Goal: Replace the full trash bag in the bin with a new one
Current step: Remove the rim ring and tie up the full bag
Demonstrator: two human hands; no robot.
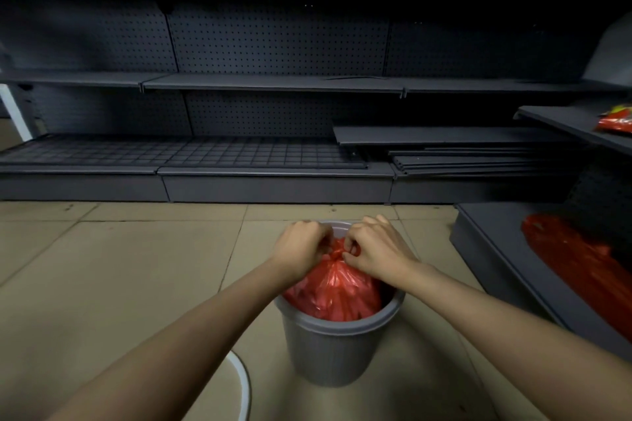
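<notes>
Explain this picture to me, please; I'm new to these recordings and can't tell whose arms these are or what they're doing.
There is no machine here. A person wears a camera on the head, so you look forward and down along their own arms. The left hand and right hand both pinch the gathered neck of a full red trash bag, which sits in a grey bin on a tiled floor. Dark shelves stand behind. More red plastic lies on a low shelf at right.

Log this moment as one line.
step: tying bag | left hand: pinching red bag neck | right hand: same | bag: inside grey bin
</notes>
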